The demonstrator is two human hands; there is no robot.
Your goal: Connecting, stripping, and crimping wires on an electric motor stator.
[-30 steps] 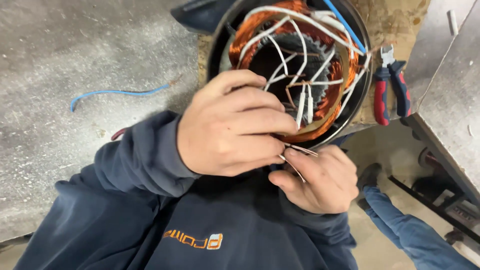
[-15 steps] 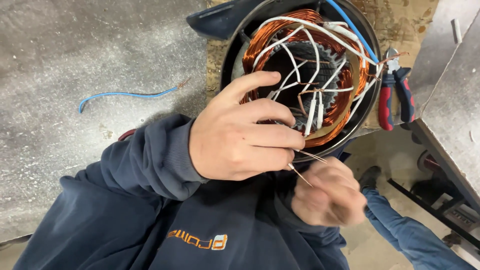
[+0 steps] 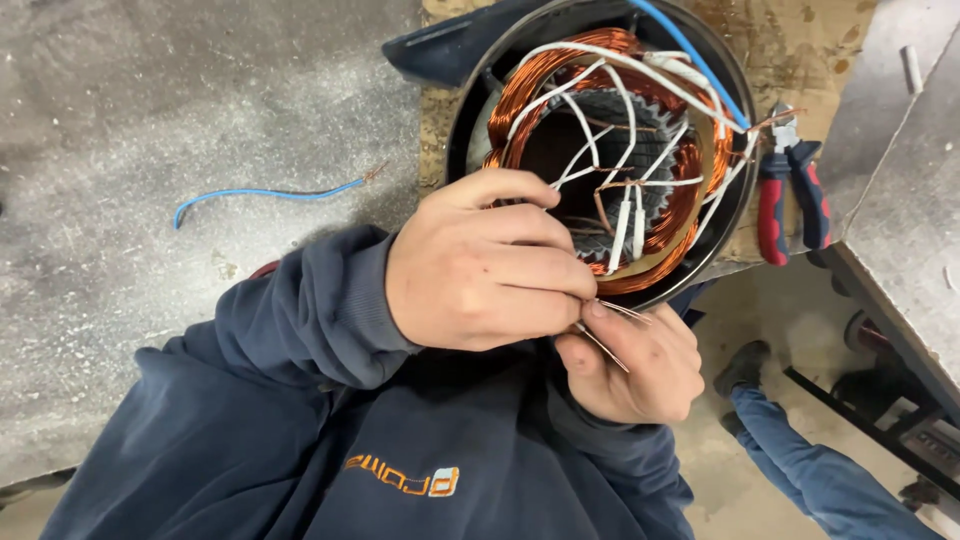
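Both our hands, left hand [image 3: 485, 262] and right hand [image 3: 632, 362], pinch thin wire ends [image 3: 612, 328] just below the copper-wound stator [image 3: 605, 150].

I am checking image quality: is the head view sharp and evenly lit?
Head view: even, soft light; left hand, right hand and the copper windings are sharp; no strong glare; the wires pinched between the fingers look thin but clear.

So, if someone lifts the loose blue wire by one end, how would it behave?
The blue wire lies in a loose curve, so it is probably floppy and would droop. It looks thin, so likely light. Its bare end may snag.
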